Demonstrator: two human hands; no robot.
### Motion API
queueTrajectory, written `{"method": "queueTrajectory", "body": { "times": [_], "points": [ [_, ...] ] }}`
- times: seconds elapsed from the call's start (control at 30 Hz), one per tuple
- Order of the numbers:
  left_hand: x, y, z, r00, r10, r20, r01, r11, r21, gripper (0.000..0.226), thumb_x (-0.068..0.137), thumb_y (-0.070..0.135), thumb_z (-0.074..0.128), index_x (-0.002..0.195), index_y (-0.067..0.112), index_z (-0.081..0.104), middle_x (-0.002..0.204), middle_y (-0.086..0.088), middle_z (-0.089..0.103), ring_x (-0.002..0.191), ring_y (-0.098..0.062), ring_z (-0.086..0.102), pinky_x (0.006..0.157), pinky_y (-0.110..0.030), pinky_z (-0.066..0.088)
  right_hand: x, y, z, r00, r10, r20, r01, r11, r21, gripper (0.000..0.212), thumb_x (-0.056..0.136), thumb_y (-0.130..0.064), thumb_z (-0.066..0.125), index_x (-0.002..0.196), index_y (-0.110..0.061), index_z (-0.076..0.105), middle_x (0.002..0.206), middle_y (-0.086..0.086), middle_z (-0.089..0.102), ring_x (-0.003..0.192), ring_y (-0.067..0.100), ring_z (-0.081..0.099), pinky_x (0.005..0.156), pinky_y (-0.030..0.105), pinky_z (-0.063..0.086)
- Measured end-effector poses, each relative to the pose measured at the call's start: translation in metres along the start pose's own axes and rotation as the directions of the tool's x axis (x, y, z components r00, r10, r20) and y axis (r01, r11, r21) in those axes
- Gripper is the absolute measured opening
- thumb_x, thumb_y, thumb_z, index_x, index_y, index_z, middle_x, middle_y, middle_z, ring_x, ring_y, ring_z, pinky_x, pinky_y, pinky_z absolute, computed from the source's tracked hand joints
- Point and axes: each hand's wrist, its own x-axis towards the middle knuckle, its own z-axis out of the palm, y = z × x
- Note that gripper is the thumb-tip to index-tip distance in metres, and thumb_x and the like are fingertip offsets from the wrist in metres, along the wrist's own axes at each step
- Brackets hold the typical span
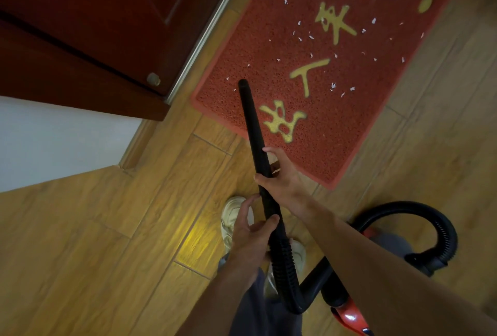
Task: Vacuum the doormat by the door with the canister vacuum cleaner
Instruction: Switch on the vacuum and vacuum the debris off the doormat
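Right hand point(279, 177) clamped round the black wand point(252, 126) mid-length; left hand point(248, 233) grips it lower, just above the ribbed hose point(285, 268); wand tip over the red doormat point(269, 39) at its corner beside the door point(80, 13), contact unclear; white scraps point(333, 85) scattered over the doormat; red canister point(349, 317) on the floor point(107, 228), lower right.

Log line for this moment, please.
left hand, right hand grip wand | tip: over mat corner | mat: white scraps scattered | canister: at right
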Motion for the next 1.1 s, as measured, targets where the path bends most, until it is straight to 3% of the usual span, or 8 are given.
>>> {"method": "queueTrajectory", "body": {
  "times": [0.07,0.17,0.23,0.43,0.6,0.7,0.83,1.1],
  "points": [
    [-0.002,0.001,-0.002,1.0,0.015,-0.015,-0.015,1.0,-0.02,0.045,0.093,0.01,0.066,0.124,0.041,0.053,0.081,-0.016,0.07,0.072,-0.036,0.073,0.059,-0.039,0.06,0.001,-0.006,0.001,1.0,-0.008,0.022,0.009,1.0,-0.028,0.055,0.082,-0.008,0.071,0.127,-0.028,0.045,0.099,0.018,0.06,0.069,0.022,0.065,0.056,0.03,0.057],
    [-0.004,-0.001,-0.004,0.999,0.003,-0.035,-0.005,0.999,-0.053,0.045,0.093,0.009,0.066,0.121,0.043,0.055,0.081,-0.016,0.07,0.069,-0.032,0.072,0.056,-0.031,0.057,-0.001,-0.012,0.001,0.996,0.041,0.082,-0.037,0.999,-0.039,0.054,0.084,-0.004,0.068,0.129,-0.023,0.044,0.084,0.009,0.059,0.063,0.014,0.058,0.058,0.029,0.055],
    [-0.004,-0.002,-0.004,0.999,-0.003,-0.039,0.0,0.998,-0.062,0.046,0.093,0.008,0.066,0.12,0.044,0.056,0.081,-0.016,0.07,0.071,-0.033,0.071,0.057,-0.032,0.057,-0.001,-0.012,0.004,0.996,0.048,0.075,-0.042,0.996,-0.075,0.056,0.083,-0.004,0.069,0.13,-0.022,0.044,0.084,0.005,0.059,0.065,0.013,0.058,0.061,0.03,0.056],
    [-0.001,0.004,-0.009,0.998,0.022,-0.055,-0.024,0.999,-0.037,0.046,0.093,0.013,0.066,0.123,0.045,0.055,0.084,-0.014,0.072,0.075,-0.034,0.074,0.058,-0.033,0.057,0.003,-0.018,0.011,0.998,-0.035,0.042,0.04,0.993,-0.108,0.056,0.083,-0.007,0.069,0.132,-0.019,0.045,0.092,0.021,0.065,0.07,0.029,0.063,0.062,0.037,0.054],
    [0.003,0.016,-0.013,0.996,0.05,-0.072,-0.05,0.999,-0.009,0.041,0.094,0.014,0.065,0.124,0.041,0.055,0.084,-0.018,0.073,0.075,-0.035,0.074,0.059,-0.035,0.057,0.017,-0.024,0.02,0.998,-0.029,0.049,0.036,0.989,-0.147,0.058,0.084,-0.013,0.07,0.135,-0.023,0.044,0.09,0.006,0.063,0.068,0.01,0.06,0.058,0.02,0.052],
    [0.004,0.025,-0.015,0.995,0.06,-0.085,-0.062,0.998,-0.014,0.041,0.094,0.013,0.066,0.12,0.043,0.057,0.092,-0.027,0.071,0.075,-0.037,0.074,0.058,-0.034,0.057,0.021,-0.027,0.024,0.998,-0.065,0.017,0.067,0.989,-0.13,0.058,0.083,-0.016,0.07,0.134,-0.026,0.045,0.094,0.008,0.065,0.075,0.014,0.064,0.066,0.029,0.056],
    [0.009,0.032,-0.015,0.996,0.056,-0.068,-0.057,0.998,-0.003,0.039,0.093,0.012,0.066,0.117,0.042,0.059,0.087,-0.021,0.073,0.07,-0.035,0.073,0.06,-0.037,0.059,0.027,-0.031,0.019,1.0,-0.03,-0.002,0.03,0.993,-0.115,0.055,0.085,-0.013,0.069,0.133,-0.024,0.046,0.085,-0.001,0.06,0.068,0.007,0.059,0.058,0.02,0.051],
    [0.016,0.042,-0.008,0.999,0.054,-0.007,-0.054,0.998,0.046,0.041,0.094,0.016,0.066,0.123,0.043,0.055,0.09,-0.018,0.075,0.073,-0.033,0.075,0.071,-0.044,0.059,0.03,-0.038,0.006,0.997,-0.022,-0.08,0.014,0.995,-0.097,0.053,0.085,-0.012,0.069,0.132,-0.024,0.049,0.078,-0.008,0.057,0.065,0.004,0.057,0.059,0.018,0.051]
  ]
}}
